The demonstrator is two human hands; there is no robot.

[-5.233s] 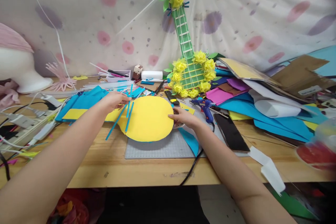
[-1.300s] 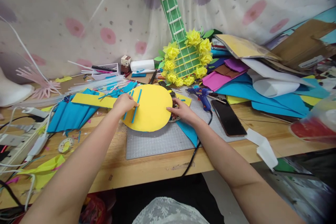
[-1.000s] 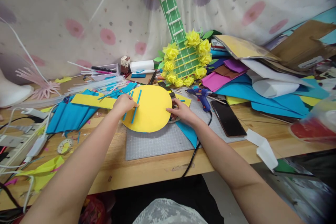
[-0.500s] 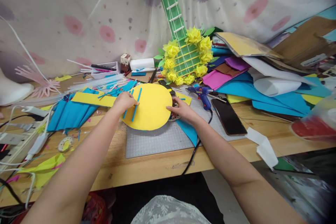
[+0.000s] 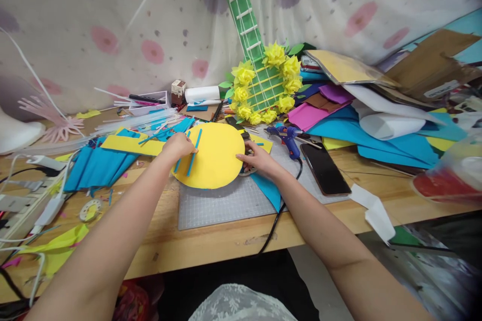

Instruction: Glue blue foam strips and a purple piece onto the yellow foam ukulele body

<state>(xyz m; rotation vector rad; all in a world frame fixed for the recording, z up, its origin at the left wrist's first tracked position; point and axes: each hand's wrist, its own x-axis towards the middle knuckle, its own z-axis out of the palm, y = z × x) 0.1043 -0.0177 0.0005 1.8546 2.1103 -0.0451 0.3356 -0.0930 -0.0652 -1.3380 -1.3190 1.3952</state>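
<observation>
A yellow guitar-shaped cutout (image 5: 218, 155) with a round body and a long neck is held just above a grey cutting mat (image 5: 203, 213). Two thin blue strips lie across the body's left part; the right-hand blue strip (image 5: 192, 160) is fully visible. My left hand (image 5: 179, 145) is closed where neck meets body, its fingertips at this strip and its palm covering part of the other. Gripping the body's right edge is my right hand (image 5: 258, 158), thumb on top and fingers partly hidden. A blue glue gun (image 5: 288, 139) lies beyond it.
A green paper guitar (image 5: 259, 80) with yellow flowers leans at the back. Right of the mat lie a phone (image 5: 324, 168) and stacked coloured sheets (image 5: 391, 145). Blue crepe paper (image 5: 100, 165) and a power strip (image 5: 22, 230) are at left. The glue gun's cord (image 5: 276, 220) crosses the table edge.
The view has shifted slightly, so the whole scene sits a little further left and lower. Both hands keep the same hold on the yellow cutout.
</observation>
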